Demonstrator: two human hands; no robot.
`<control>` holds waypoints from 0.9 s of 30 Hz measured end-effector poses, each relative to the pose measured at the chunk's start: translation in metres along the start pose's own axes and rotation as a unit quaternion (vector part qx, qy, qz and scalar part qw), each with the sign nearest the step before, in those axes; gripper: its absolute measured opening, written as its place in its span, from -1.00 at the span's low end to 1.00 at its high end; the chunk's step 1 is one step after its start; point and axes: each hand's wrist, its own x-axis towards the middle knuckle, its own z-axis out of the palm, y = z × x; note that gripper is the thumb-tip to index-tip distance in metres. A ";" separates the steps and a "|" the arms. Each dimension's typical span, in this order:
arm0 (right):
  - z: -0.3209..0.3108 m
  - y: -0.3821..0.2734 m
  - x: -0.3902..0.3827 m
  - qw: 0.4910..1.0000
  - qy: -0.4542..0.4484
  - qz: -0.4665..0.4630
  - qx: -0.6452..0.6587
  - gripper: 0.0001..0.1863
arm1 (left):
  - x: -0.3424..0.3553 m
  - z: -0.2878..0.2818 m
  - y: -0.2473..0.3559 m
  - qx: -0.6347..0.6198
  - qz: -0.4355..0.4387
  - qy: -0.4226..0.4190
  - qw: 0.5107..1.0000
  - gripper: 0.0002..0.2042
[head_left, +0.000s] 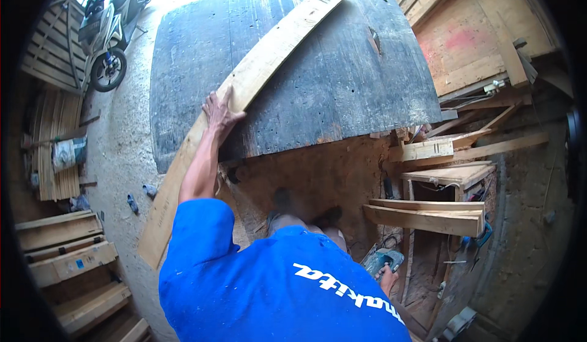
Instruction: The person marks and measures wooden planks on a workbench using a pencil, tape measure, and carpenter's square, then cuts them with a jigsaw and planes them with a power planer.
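A long pale plank (287, 33) lies diagonally across a dark, scuffed tabletop (342, 91), its near end hanging past the left edge. My left hand (221, 111) grips the plank at about its middle, fingers bent over it. Low at the right, below the table, my right hand (387, 276) holds a teal power tool (380, 261) with a metal base, partly hidden by my blue-sleeved body. Just right of that tool, short boards (422, 216) rest on a wooden stand.
A scooter (107, 67) stands at the upper left beside stacked slats (58, 122). Timber offcuts (70, 262) fill the lower left, sandals (133, 202) lie on the concrete floor (116, 158). Plywood (465, 36) and loose boards (477, 152) crowd the right; my feet are under the table.
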 end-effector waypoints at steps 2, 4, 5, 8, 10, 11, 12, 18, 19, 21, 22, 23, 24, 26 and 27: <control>0.003 0.010 0.002 0.999 0.023 0.031 -0.017 -0.85 | -0.036 -0.010 0.024 -0.014 0.040 0.020 0.999 0.00; 0.005 0.012 0.006 0.998 0.001 -0.010 -0.069 -0.90 | -0.072 -0.018 0.035 0.032 0.090 0.107 0.990 -0.03; 0.009 0.009 0.007 0.996 -0.001 -0.012 -0.084 -0.90 | -0.089 -0.036 0.046 0.033 0.089 0.093 0.991 -0.06; 0.015 0.007 0.011 0.995 -0.011 -0.003 -0.099 -0.90 | -0.116 -0.070 0.057 0.054 0.176 0.138 0.973 -0.08; 0.016 0.015 0.023 0.996 -0.007 -0.007 -0.085 -0.90 | -0.125 -0.093 0.068 0.060 0.187 0.112 0.974 -0.08; 0.018 0.020 0.030 0.996 -0.004 -0.002 -0.085 -0.90 | -0.127 -0.102 0.071 0.056 0.219 0.100 0.969 -0.07; 0.020 0.024 0.040 0.994 -0.018 -0.021 -0.102 -0.90 | -0.131 -0.112 0.077 0.052 0.251 0.088 0.962 -0.07; 0.033 0.015 0.059 0.970 -0.071 -0.110 -0.204 -0.78 | -0.125 -0.126 0.117 0.074 0.330 -0.006 0.941 -0.04; 0.031 0.017 0.056 0.963 -0.072 -0.152 -0.210 -0.76 | -0.119 -0.123 0.120 0.080 0.344 -0.026 0.935 -0.04; 0.016 0.042 0.060 0.950 -0.041 -0.211 -0.228 -0.75 | -0.106 -0.116 0.126 0.073 0.377 -0.066 0.921 -0.06; 0.023 0.039 0.052 0.925 -0.029 -0.284 -0.250 -0.73 | -0.099 -0.115 0.126 0.076 0.388 -0.073 0.916 -0.06; 0.019 0.033 0.038 0.953 -0.049 -0.146 -0.259 -0.51 | -0.090 -0.113 0.126 0.073 0.404 -0.100 0.906 -0.06; 0.019 0.033 0.025 0.958 -0.037 -0.133 -0.253 -0.51 | -0.078 -0.110 0.130 0.067 0.425 -0.128 0.894 -0.05; 0.018 0.043 -0.001 0.960 -0.018 -0.135 -0.246 -0.47 | -0.053 -0.104 0.137 0.062 0.448 -0.174 0.875 -0.06; 0.019 0.047 -0.013 0.959 -0.015 -0.111 -0.259 -0.44 | -0.039 -0.098 0.140 0.067 0.465 -0.198 0.860 -0.06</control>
